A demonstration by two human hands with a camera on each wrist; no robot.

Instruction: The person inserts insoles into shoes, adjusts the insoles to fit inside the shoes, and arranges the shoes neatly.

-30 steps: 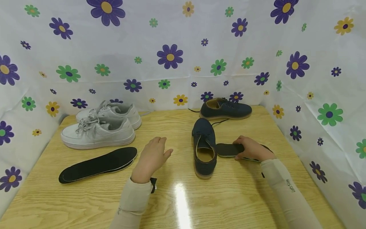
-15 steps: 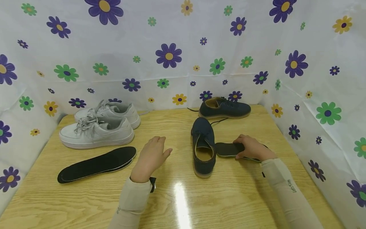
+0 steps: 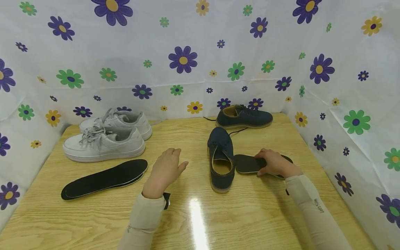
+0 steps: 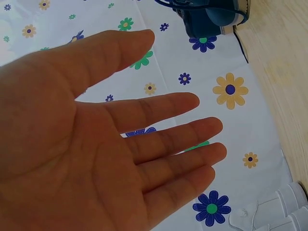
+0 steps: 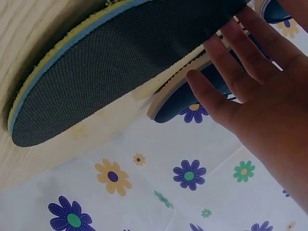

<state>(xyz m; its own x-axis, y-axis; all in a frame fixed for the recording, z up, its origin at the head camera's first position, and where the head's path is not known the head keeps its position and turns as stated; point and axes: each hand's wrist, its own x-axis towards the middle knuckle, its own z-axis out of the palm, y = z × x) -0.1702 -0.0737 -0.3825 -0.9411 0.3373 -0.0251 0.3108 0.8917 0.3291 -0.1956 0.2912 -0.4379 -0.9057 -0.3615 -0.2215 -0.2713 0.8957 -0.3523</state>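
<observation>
Right of the near navy shoe (image 3: 220,152), the right hand (image 3: 275,164) gripped an insole (image 3: 249,164) — likely light, bendy, best edge-held; left of that shoe, the left hand (image 3: 164,172) spread wide.

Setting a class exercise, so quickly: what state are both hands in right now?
Left hand: open, holding nothing.
Right hand: closed, holding an insole.

White lace-up sneakers (image 3: 104,153), side by side, sit beyond & left of my L grip (image 3: 165,170), toes pointing left. Wood-grain bench (image 3: 243,215) below, w/ glare streak (image 3: 198,222) nearside of L grip. White cloth (image 3: 131,41) w/ multicol. flowers (image 3: 183,60) behind, also right of my R grip (image 3: 275,163).
</observation>
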